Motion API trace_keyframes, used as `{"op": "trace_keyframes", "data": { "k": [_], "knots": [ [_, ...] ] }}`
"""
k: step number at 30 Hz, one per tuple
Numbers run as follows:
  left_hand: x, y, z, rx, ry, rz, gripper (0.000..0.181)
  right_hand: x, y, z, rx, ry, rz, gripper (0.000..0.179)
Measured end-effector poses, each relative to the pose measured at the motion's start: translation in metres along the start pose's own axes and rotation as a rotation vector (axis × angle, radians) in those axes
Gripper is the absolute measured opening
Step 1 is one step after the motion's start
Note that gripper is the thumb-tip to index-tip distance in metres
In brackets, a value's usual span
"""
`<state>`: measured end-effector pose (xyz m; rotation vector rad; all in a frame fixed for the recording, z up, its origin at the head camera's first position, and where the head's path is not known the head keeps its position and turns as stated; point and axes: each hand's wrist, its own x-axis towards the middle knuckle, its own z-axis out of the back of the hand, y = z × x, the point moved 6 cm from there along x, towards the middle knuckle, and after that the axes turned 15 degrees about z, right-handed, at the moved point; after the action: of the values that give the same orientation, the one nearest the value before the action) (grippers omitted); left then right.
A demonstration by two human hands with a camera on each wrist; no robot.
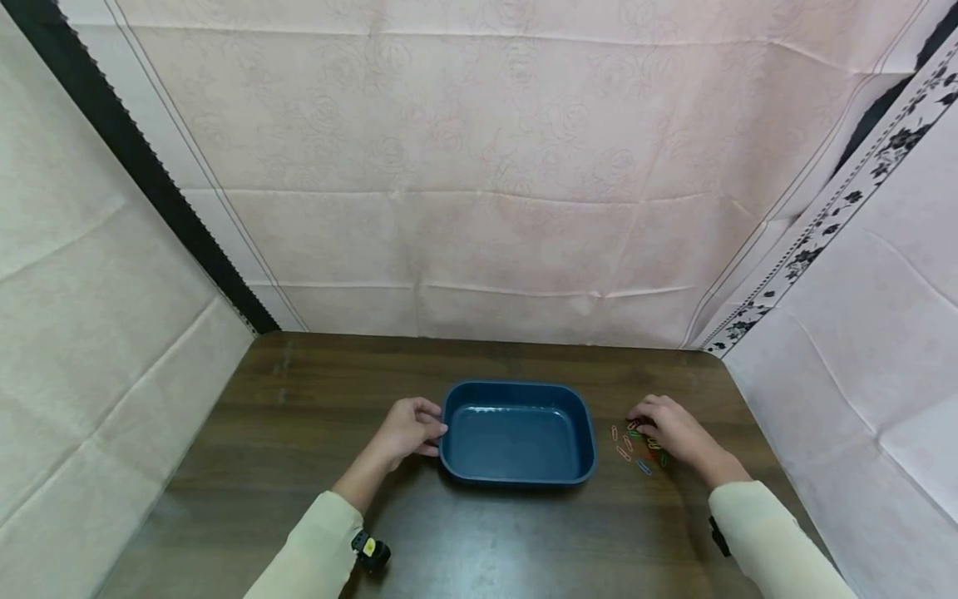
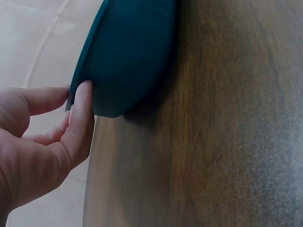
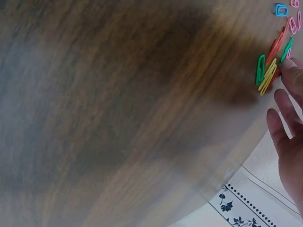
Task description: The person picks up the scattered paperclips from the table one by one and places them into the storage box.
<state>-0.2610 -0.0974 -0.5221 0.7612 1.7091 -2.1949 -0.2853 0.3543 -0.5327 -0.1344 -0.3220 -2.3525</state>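
A blue rectangular tray (image 1: 518,482) stands on the wooden table. At its left end my left hand (image 1: 413,428) pinches the rim; the left wrist view shows thumb and fingers on either side of the tray's edge (image 2: 78,71). To the right of the tray lies a loose group of coloured paper clips (image 1: 627,443). Over their far right side is my right hand (image 1: 677,431), thumb and forefinger apart and touching down among them. Green, yellow and red paper clips (image 3: 267,78) show beside its fingertips in the right wrist view. Some clips are hidden under the hand.
The dark wooden table (image 1: 464,541) has rounded far corners. Pale patterned cloth (image 1: 479,208) hangs behind it, with more cloth at both sides. A blue paper clip (image 1: 644,467) lies nearest the front of the group.
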Motion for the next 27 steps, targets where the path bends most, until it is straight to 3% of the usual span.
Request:
{"op": "trace_keyframes", "data": {
  "k": [17,27],
  "knots": [
    [0.0014,0.0026,-0.0007,-0.025,0.017,0.035,0.029,0.0052,0.0009,0.0,-0.052,-0.001,0.028,0.015],
    [0.0044,0.0039,-0.0024,-0.015,0.016,0.047,0.028,0.0064,-0.0003,-0.001,-0.05,0.014,0.005,0.017]
  ]
}}
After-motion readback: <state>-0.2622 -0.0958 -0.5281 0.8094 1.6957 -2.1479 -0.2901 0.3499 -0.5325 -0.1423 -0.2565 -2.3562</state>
